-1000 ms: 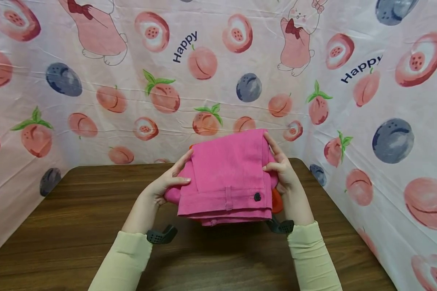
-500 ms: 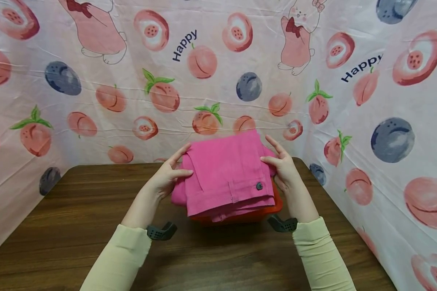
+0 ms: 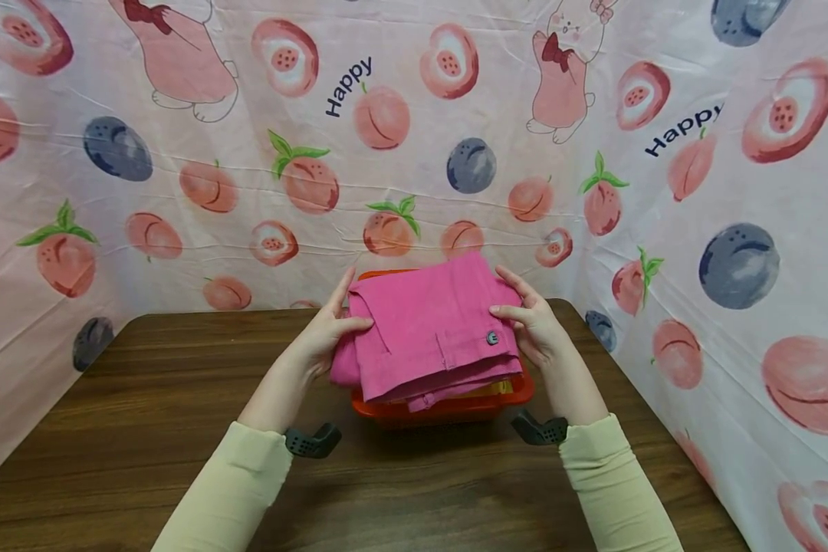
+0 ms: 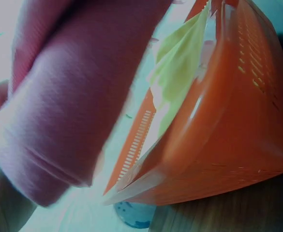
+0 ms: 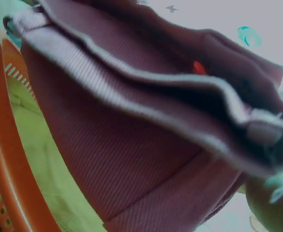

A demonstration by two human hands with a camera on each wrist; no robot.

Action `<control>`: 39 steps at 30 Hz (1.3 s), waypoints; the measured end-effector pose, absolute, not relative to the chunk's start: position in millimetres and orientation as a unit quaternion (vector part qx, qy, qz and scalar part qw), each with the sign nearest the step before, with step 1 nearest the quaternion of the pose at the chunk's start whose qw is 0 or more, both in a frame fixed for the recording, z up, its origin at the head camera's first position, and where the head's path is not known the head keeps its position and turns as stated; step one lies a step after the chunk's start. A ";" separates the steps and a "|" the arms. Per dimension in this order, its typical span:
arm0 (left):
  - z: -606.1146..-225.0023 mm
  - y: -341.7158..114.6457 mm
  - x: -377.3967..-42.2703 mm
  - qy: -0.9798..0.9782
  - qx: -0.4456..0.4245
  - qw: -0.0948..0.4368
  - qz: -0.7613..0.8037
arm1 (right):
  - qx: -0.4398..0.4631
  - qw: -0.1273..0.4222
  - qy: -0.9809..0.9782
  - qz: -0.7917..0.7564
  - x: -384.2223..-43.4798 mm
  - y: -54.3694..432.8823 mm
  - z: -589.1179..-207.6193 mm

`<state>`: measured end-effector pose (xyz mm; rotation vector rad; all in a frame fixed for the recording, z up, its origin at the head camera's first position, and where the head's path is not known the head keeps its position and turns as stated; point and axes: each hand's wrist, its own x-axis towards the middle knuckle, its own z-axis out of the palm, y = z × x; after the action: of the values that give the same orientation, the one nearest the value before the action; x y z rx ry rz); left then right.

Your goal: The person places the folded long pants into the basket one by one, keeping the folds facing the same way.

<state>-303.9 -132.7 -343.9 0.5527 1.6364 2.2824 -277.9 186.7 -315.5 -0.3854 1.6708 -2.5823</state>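
A folded pair of pink trousers [image 3: 421, 314] is held between both hands, its buttoned waistband toward me. My left hand [image 3: 320, 333] grips the left edge, thumb on top; my right hand [image 3: 538, 326] grips the right edge the same way. The remaining fingers are largely hidden by the cloth. Under the trousers stands an orange-red plastic basket [image 3: 441, 414], its front rim and a bit of its back rim showing. Yellow-green cloth [image 4: 177, 67] lies inside the basket in the left wrist view. In the right wrist view the trousers [image 5: 117, 140] hang beside the basket's rim [image 5: 6, 159].
The basket stands toward the back of a dark wooden table [image 3: 400, 491]. A fruit-printed curtain [image 3: 400, 176] encloses the table's back and sides. Each wrist wears a dark camera mount, the left mount [image 3: 313, 441] and the right mount [image 3: 538, 428].
Both hands have tilted the trousers, with the left edge shifting slightly right. More of the basket's front rim has come into view, with a little yellow cloth inside it.
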 end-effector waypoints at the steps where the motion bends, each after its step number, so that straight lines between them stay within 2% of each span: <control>1: -344.1 -132.3 -304.0 0.565 0.183 0.142 0.792 | -0.128 0.022 0.544 -0.829 -278.0 186.8 -316.2; 11: -348.1 -131.6 -305.0 0.521 0.115 0.166 0.829 | -0.125 0.031 0.563 -0.817 -278.6 184.9 -320.8; 22: -343.3 -127.6 -305.2 0.518 0.156 0.120 0.832 | -0.160 0.070 0.700 -0.692 -275.4 191.9 -321.0; 31: -337.7 -124.2 -308.2 0.593 0.194 0.105 0.774 | -0.207 0.020 0.786 -0.582 -282.0 197.6 -318.4; 39: -333.9 -124.4 -314.2 0.631 0.177 0.108 0.747 | -0.162 -0.065 0.740 -0.649 -285.4 184.8 -325.2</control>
<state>-314.2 -124.4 -333.9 0.5210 1.8568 2.1991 -285.4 184.8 -325.2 -0.5313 2.4282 -2.1288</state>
